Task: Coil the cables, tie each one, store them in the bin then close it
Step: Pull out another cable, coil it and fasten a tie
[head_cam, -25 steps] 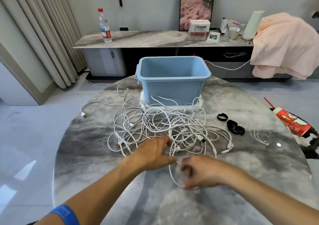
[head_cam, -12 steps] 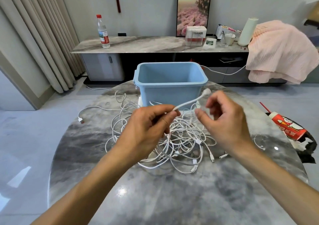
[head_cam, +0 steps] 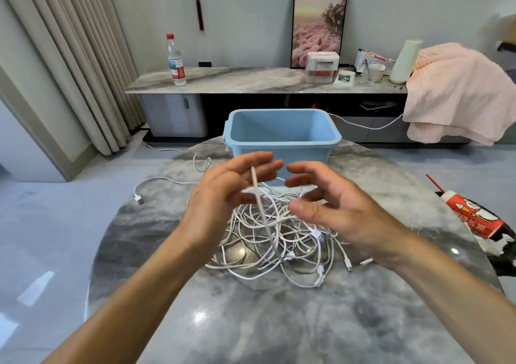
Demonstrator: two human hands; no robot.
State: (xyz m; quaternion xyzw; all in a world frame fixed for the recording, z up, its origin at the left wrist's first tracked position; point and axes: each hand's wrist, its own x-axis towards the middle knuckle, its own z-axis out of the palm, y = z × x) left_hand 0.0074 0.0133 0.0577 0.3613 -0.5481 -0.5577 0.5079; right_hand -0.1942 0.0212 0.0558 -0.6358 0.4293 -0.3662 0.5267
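The left hand (head_cam: 226, 193) is raised over the round grey marble table (head_cam: 251, 321), and one thin white cable (head_cam: 261, 210) runs up across its palm from the messy pile of white cables (head_cam: 279, 240) under both hands. The fingers are blurry and spread, so how the left hand grips the cable is hard to tell. The right hand (head_cam: 332, 207) is beside it at 3 o'clock, fingers loose and apart, holding nothing. The hands hide the middle of the pile and the front wall of the open light blue plastic bin (head_cam: 282, 133), which stands on the table just behind the pile at 12 o'clock. Half a second ago the left fingers pinched the cable tip and the right hand reached for it; now the cable stands upright and both hands have opened. The red carton (head_cam: 472, 218) at 3 o'clock has writing too small to read. The white box (head_cam: 321, 67) on the far shelf reads something like "onic".
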